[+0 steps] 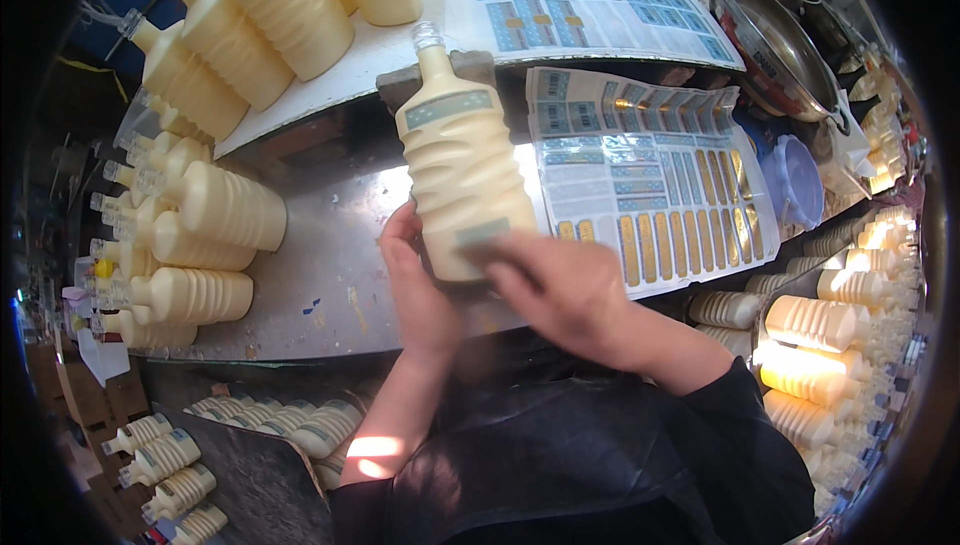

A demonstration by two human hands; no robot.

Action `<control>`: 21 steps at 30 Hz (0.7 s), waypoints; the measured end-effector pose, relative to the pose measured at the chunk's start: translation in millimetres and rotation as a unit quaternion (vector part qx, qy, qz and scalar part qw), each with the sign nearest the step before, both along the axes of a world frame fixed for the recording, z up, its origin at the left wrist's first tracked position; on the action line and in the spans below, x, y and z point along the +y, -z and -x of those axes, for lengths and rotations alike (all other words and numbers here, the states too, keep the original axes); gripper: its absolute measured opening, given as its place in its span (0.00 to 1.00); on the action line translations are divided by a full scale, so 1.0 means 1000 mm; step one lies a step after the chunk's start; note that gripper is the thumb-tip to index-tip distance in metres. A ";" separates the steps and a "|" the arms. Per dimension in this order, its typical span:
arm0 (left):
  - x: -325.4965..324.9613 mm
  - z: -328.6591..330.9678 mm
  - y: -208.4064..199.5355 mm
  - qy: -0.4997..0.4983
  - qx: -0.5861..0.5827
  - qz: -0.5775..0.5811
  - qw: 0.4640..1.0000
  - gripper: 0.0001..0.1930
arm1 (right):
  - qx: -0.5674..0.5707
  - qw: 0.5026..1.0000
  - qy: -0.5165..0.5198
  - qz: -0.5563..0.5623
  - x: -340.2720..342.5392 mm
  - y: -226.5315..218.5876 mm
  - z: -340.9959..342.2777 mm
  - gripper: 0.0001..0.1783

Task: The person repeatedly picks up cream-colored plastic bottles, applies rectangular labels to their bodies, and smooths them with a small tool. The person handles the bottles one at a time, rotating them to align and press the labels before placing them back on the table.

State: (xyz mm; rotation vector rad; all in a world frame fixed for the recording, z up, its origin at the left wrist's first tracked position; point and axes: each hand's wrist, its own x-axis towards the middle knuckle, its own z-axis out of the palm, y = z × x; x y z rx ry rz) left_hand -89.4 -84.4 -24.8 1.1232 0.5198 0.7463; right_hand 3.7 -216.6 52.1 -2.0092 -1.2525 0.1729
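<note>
A cream, wavy-ribbed bottle (465, 167) with a clear threaded neck leans in front of me, its upper part against a grey block (478, 67). Around its shoulder runs a blue-green patterned label (450, 108); a smaller label (482, 233) sits near the base. My left hand (418, 283) grips the lower left side of the bottle, fingers partly hidden behind it. My right hand (560, 290) is at the lower label, its fingertips smeared by motion. Right of the bottle lies a sheet of blue and gold stickers (650, 175).
Several similar bottles (222, 207) lie stacked on the metal table's (300, 285) left. More bottles stand on a white shelf (330, 90) beside another sticker sheet (590, 10). A pan (775, 40) and pale blue bucket (795, 180) are at right. Bottles (815, 323) fill the lower right.
</note>
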 end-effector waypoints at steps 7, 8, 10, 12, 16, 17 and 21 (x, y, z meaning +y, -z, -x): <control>-0.002 -0.004 0.014 -0.039 0.173 -0.305 0.936 0.29 | 0.043 0.982 0.171 -0.072 -0.013 0.015 -0.004 0.17; -0.001 -0.003 0.015 -0.037 0.164 -0.305 0.937 0.29 | 0.072 0.982 0.158 -0.074 -0.012 0.016 0.002 0.17; 0.000 -0.003 0.017 -0.035 0.152 -0.303 0.940 0.28 | 0.069 0.983 0.166 -0.027 -0.014 0.016 -0.005 0.16; -0.001 -0.003 0.019 -0.036 0.144 -0.300 0.942 0.28 | 0.073 0.974 0.209 -0.040 -0.012 0.017 -0.015 0.15; -0.001 -0.002 0.013 -0.027 0.132 -0.246 0.960 0.26 | 0.073 0.982 0.162 -0.070 -0.001 0.003 0.000 0.14; -0.004 -0.001 0.006 -0.022 0.118 -0.199 0.973 0.26 | 0.040 0.990 0.119 -0.058 0.003 -0.001 0.006 0.15; 0.003 0.007 0.013 -0.008 0.091 -0.128 0.988 0.25 | -0.006 0.996 0.090 -0.010 0.014 0.003 0.012 0.14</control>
